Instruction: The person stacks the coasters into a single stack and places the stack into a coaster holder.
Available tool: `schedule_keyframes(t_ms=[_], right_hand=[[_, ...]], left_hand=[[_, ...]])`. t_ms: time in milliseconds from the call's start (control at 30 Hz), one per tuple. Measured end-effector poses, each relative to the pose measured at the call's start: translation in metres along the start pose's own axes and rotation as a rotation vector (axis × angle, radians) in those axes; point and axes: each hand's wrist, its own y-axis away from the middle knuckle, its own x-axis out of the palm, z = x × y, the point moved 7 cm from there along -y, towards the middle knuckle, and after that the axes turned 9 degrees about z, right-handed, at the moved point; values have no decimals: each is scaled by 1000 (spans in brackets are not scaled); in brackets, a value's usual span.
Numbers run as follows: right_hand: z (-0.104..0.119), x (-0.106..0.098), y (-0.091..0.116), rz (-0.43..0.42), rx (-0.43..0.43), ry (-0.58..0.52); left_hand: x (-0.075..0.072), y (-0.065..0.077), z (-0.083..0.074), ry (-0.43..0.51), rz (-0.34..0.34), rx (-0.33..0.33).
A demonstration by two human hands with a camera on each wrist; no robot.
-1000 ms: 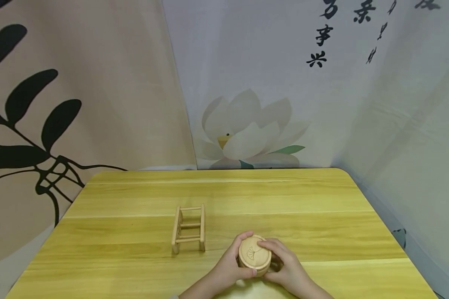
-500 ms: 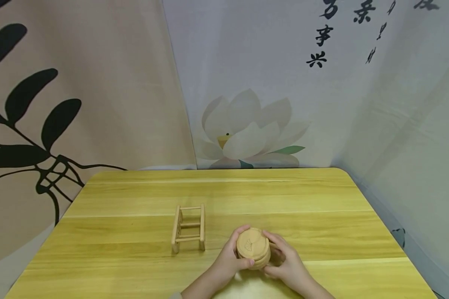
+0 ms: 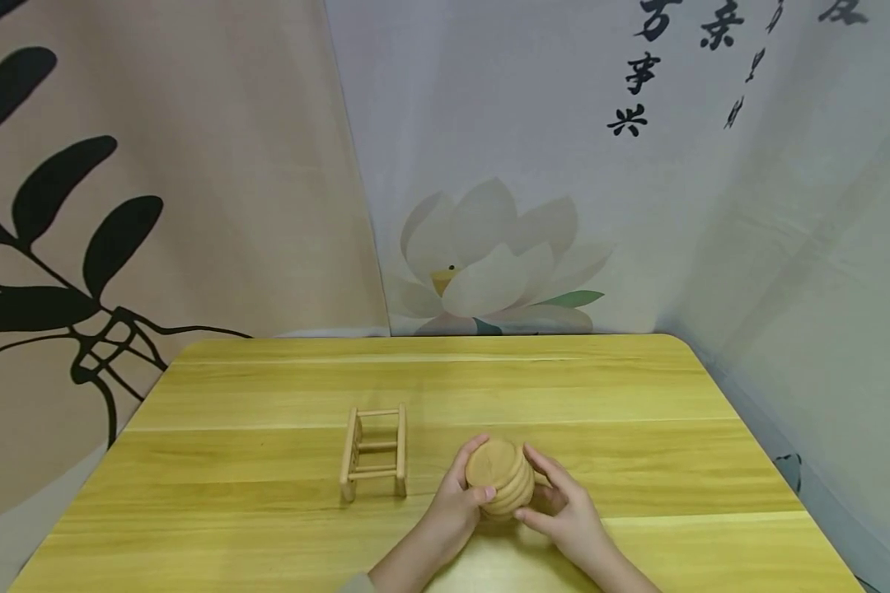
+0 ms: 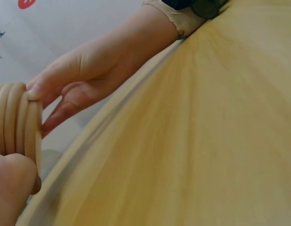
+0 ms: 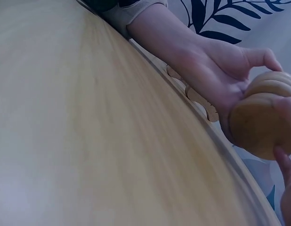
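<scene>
A stack of round wooden coasters (image 3: 494,463) is held between both hands above the table, tilted so several rims show along its right side. Around its left side my left hand (image 3: 445,515) grips it, thumb on the near rim. The right hand (image 3: 569,517) holds the opposite side with thumb and fingertips. In the left wrist view, the right thumb presses the rim of the end coaster (image 4: 33,125), with fingers at its flat face. The right wrist view shows a plain round face (image 5: 261,126) with a right fingertip touching it. The left palm is partly hidden.
A small wooden rack with rungs (image 3: 377,447) stands on the table, left of the hands. The wooden table (image 3: 230,511) reaches back to printed cloth hangings (image 3: 489,123). A pale cloth (image 3: 816,272) hangs along the right.
Both hands have moved the coaster stack a little away from the body and tilted it, showing more rims. The right index finger has left the top face for the side.
</scene>
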Motion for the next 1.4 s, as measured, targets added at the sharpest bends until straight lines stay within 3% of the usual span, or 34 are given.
schedule_keyframes(t_ms=[433, 633, 867, 1133, 1400], right_hand=[[-1, 0, -6, -139, 27, 33], [1, 5, -9, -209, 42, 50], [-3, 11, -10, -255, 90, 68], [2, 9, -8, -294, 67, 150], [6, 7, -7, -305, -37, 262]], left_hand=[[6, -10, -1, 172, 11, 120], [8, -12, 0, 246, -29, 164], [11, -13, 4, 339, -89, 168], [13, -14, 7, 294, -95, 136], [9, -14, 8, 222, -89, 129]])
